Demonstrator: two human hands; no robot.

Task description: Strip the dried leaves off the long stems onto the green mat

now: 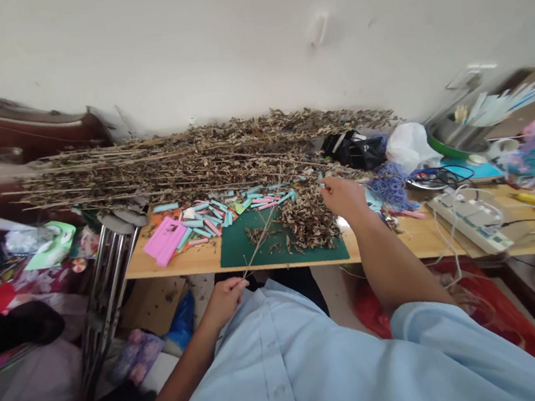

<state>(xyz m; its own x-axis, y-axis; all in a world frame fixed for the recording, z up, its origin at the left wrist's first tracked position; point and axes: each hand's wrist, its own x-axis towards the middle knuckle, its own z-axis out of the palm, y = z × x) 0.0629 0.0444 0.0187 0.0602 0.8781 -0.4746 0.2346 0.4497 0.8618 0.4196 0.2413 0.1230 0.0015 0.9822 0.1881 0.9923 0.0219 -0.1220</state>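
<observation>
My left hand [228,298] is closed in a pinch on the lower end of a thin, dry plant stem [261,235]. The stem slants up and away over a green cutting mat [240,256]. At the right side of the mat lies a heap of crumbled dry leaves [310,221]. My right hand [344,199] is beside that heap with its fingers bent together; what they hold, if anything, is too small to make out. Behind the mat, long bundles of dried leafy stems [185,165] lie along the wall.
Pink and blue rolled pieces [209,219] and a pink sheet [165,240] lie left of the mat. To the right are purple string [388,189], a white bag [407,143] and a power strip [470,224] with cables. Metal crutches [106,279] lean at the table's left end.
</observation>
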